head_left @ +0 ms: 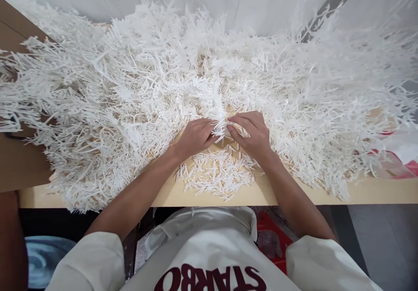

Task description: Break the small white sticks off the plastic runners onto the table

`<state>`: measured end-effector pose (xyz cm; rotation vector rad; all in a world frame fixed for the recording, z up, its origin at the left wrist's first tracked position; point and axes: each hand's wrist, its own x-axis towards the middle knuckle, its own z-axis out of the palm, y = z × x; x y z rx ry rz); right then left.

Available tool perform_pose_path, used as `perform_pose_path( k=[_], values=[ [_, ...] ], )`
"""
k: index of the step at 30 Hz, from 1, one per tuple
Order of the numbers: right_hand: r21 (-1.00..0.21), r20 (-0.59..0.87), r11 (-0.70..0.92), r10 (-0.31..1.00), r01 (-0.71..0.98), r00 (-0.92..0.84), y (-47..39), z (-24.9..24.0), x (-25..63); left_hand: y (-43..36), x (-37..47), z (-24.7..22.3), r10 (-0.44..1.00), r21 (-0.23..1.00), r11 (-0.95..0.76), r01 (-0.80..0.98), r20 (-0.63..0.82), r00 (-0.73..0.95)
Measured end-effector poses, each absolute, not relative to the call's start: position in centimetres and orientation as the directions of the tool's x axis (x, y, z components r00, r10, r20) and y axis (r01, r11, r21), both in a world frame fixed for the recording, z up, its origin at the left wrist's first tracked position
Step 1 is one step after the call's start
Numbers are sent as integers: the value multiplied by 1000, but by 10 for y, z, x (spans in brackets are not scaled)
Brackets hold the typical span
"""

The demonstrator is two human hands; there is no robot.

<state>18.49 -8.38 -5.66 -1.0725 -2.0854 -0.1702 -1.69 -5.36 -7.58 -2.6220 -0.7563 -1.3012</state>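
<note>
Shirt [202, 245] w/ maroon letters, L hand [197, 137] pinching white sprig [220, 124], R hand [253, 135] beside it, grip unclear, pile [130, 82] around

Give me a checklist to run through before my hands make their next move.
1. White sprig held by the left hand: ok, at its fingertips.
2. Right hand beside the sprig: ok.
3. Right fingers gripping a strand: cannot tell, too fine to see.
4. Short white pieces between the forearms, on the table: ok.
5. Large white pile within the table's front edge: not ok, it overhangs at the left.
</note>
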Motion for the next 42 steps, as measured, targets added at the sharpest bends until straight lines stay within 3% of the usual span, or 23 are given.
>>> perform_pose_path(
  k=[7,13,15,22,27,30,32,33,35,38,40,42],
  values=[
    [-252,601,656,682,711,-417,-87,-55,181,-54,-19,-74,327,-14,-857,516,759,563],
    [-537,439,562,823,629,-361,-94,-52,166,-53,-19,-82,423,12,-799,601,722,548],
    [-565,444,553,829,613,-339,-95,-52,161,-53,-19,-84,432,13,-792,610,719,545],
    [-484,545,653,746,583,-383,-95,-50,163,-56,-15,-81,433,57,-812,581,727,534],
    [-522,564,675,732,521,-383,-96,-47,167,-61,-11,-82,436,95,-843,530,698,568],
    [-533,620,757,653,378,-435,-106,-48,159,-52,-14,-83,569,216,-766,605,665,484],
    [-462,654,844,532,272,-539,-116,-49,151,-43,-19,-83,735,345,-582,736,611,294],
    [-408,649,878,471,249,-597,-120,-49,147,-39,-22,-83,760,349,-521,779,605,237],
    [-302,641,909,416,286,-644,-122,-49,144,-35,-26,-83,695,290,-592,752,656,294],
    [-230,732,843,479,486,-484,-112,-50,153,-35,-29,-84,510,120,-749,651,731,453],
    [-319,758,701,593,638,-272,-100,-51,164,-38,-28,-84,457,71,-780,622,744,488],
    [-475,691,509,721,718,-54,-91,-52,174,-41,-28,-83,432,63,-803,593,747,506]
  ],
)
